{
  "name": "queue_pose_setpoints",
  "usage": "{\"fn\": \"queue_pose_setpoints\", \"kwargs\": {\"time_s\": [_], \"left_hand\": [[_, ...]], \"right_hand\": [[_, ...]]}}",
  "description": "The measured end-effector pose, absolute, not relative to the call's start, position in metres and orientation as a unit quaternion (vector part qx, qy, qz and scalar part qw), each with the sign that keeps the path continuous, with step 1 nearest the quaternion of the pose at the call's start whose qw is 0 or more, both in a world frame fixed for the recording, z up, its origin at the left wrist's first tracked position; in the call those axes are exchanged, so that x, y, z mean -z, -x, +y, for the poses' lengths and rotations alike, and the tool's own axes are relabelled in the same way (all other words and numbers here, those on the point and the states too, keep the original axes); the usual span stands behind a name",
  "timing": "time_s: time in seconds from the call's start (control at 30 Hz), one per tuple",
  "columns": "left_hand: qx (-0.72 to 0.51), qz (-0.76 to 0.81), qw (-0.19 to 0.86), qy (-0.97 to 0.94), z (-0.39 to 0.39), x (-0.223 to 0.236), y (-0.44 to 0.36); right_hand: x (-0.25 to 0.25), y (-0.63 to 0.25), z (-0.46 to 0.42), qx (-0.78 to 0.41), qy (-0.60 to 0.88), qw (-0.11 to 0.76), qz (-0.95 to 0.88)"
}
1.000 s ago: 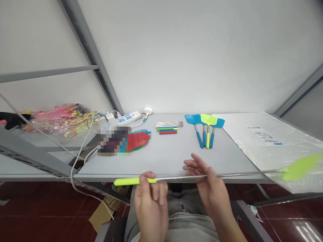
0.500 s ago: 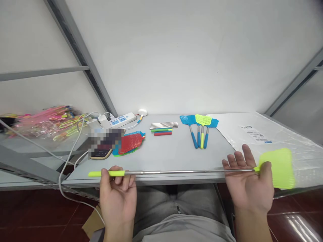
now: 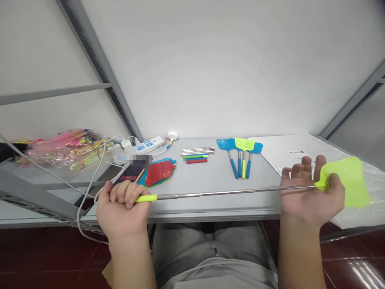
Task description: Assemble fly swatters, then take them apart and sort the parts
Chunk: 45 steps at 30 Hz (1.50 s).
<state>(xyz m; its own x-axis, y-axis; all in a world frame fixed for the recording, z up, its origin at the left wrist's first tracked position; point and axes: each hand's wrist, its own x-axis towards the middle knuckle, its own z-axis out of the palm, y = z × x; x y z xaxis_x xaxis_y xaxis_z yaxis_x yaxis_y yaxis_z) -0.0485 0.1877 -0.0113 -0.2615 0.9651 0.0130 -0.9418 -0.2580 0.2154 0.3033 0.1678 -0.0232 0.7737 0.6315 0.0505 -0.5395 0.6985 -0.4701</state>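
Holding a long swatter point(image 3: 207, 194) at both ends

The left hand point(image 3: 124, 204) is closed around the yellow-green handle point(image 3: 147, 198); the right hand point(image 3: 311, 200) lies palm up, fingers spread, thumb over the neck of the flap point(image 3: 350, 180). That looser hold worries me: a tipped palm could let the flap twist away, and an uneven push might bend the rod. The swatter stretches across near the front of the worktop point(image 3: 204, 176), thin and silvery, slightly slanted, its flap broad and bright.

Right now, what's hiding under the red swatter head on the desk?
Under the red swatter head, a blue one and a green one peek out at the edges. Anything covered by its middle can't be seen.
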Motion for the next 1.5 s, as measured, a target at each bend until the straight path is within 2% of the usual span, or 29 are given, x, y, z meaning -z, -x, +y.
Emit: {"fn": "queue_pose_setpoints", "kwargs": {"time_s": [0.2, 0.37, 0.47, 0.67, 0.83, 1.0, 1.13, 1.27, 1.4, 1.5], "left_hand": [[-0.812, 0.029, 0.574, -0.104, 0.217, -0.010, 0.031], [-0.805, -0.026, 0.573, -0.152, 0.218, -0.026, -0.012], [-0.803, -0.032, 0.574, -0.155, 0.205, -0.032, -0.044], [-0.794, -0.055, 0.583, -0.161, 0.172, -0.041, -0.076], [-0.797, -0.030, 0.576, -0.176, 0.160, -0.043, -0.077], [-0.805, 0.153, 0.490, -0.299, 0.160, -0.016, -0.085], [-0.652, 0.342, 0.414, -0.535, 0.153, 0.023, -0.087], [-0.495, 0.399, 0.365, -0.680, 0.146, 0.035, -0.087], [-0.356, 0.423, 0.330, -0.765, 0.154, 0.020, -0.088], [-0.302, 0.420, 0.352, -0.780, 0.166, 0.014, -0.095]], "right_hand": [[0.004, -0.315, 0.185, -0.272, 0.148, 0.948, -0.071], [-0.008, -0.271, 0.195, -0.202, 0.208, 0.948, -0.131], [-0.013, -0.215, 0.193, -0.256, 0.262, 0.903, -0.223], [-0.026, -0.142, 0.169, -0.352, 0.228, 0.877, -0.236], [-0.030, -0.144, 0.157, -0.385, 0.209, 0.869, -0.231], [-0.025, -0.173, 0.171, -0.419, 0.235, 0.843, -0.243], [-0.014, -0.189, 0.181, -0.390, 0.256, 0.845, -0.261], [-0.003, -0.196, 0.186, -0.348, 0.289, 0.837, -0.309], [0.005, -0.211, 0.194, -0.354, 0.374, 0.762, -0.392], [0.008, -0.221, 0.193, -0.355, 0.442, 0.677, -0.469]]}}
